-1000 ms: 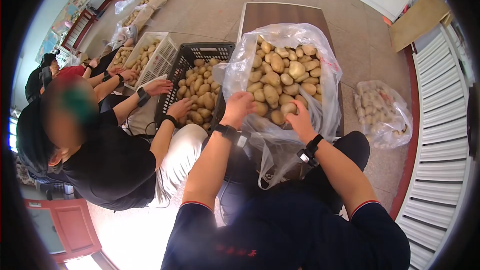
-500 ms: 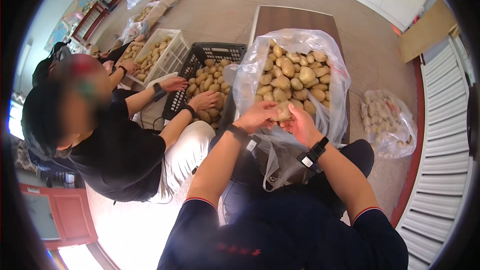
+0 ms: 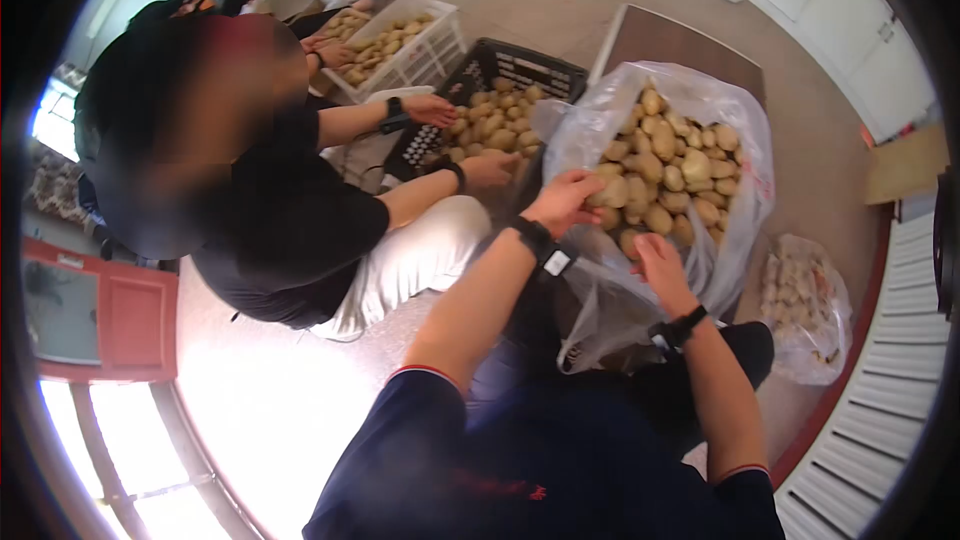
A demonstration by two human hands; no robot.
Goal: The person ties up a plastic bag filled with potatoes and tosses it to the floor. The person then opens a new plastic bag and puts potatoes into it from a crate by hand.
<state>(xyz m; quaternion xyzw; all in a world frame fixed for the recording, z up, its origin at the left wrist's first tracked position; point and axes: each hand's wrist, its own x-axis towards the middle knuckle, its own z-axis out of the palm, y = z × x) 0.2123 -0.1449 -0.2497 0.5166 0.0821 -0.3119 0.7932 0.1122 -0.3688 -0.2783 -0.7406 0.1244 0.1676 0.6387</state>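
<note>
A clear plastic bag point(image 3: 755, 130) stands open in front of me, full of potatoes point(image 3: 695, 168). My left hand point(image 3: 565, 202) holds a potato point(image 3: 608, 192) in its fingertips at the bag's left side. Over the near edge of the potatoes is my right hand point(image 3: 660, 265), its fingers apart and nothing seen in them. Loose plastic hangs below both hands.
A co-worker's hands point(image 3: 488, 168) are at a black crate point(image 3: 525, 65) of potatoes on the left. Beyond it stands a white crate point(image 3: 435, 45). A tied bag of potatoes point(image 3: 790, 290) lies on the floor at right, near a radiator point(image 3: 890, 340).
The view has turned left, so the scene sits further right. The potato that both hands held half a second ago is now in my left hand alone; my right hand has let go.
</note>
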